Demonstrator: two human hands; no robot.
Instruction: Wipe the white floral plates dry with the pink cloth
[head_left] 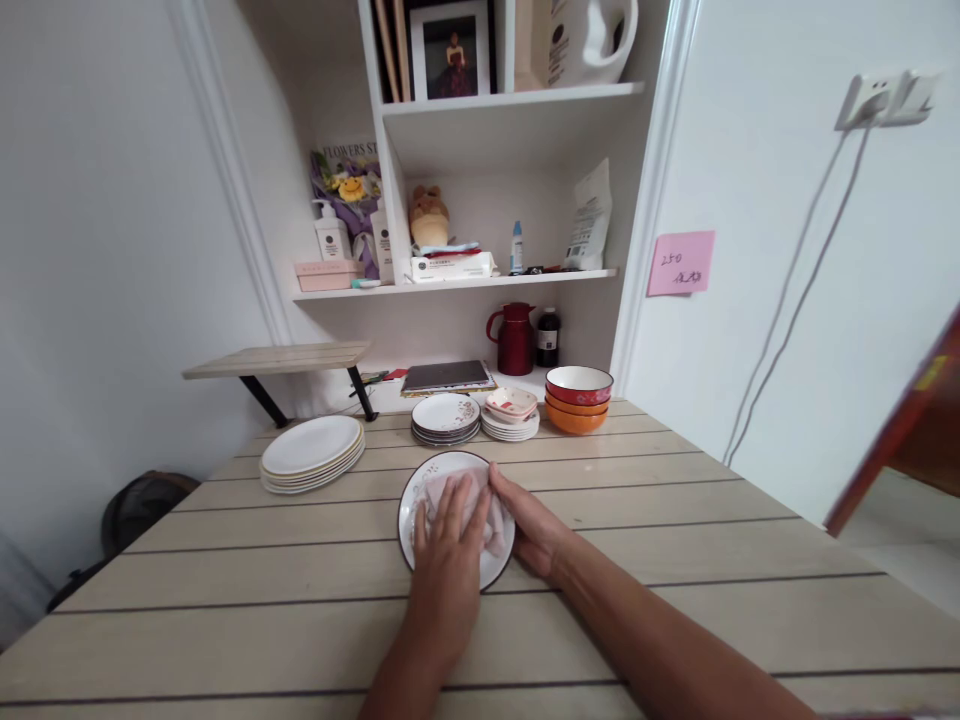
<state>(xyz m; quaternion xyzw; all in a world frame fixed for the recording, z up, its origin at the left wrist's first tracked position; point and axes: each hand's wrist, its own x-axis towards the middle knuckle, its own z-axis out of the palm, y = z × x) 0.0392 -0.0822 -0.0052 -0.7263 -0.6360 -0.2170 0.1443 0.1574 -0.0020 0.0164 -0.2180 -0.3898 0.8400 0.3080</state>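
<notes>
A white plate (409, 500) with a dark rim and a small floral pattern is in front of me, above or on the table. Across its middle lies a crumpled pale pink cloth (496, 525). My left hand (448, 545) rests flat on the cloth, fingers spread and pressing down. At the plate's right edge, my right hand (531, 522) grips the rim, with its thumb near the top and the other fingers mostly hidden beneath. Whether the plate's underside touches the table cannot be seen.
Behind the plate stand a stack of dark-rimmed plates (445, 412), small dishes (511, 425) and stacked bowls (577, 412). Larger white plates (311, 448) are piled at left, near a raised wooden shelf (277, 358). A red jug (515, 340) and a laptop (445, 375) are farther back.
</notes>
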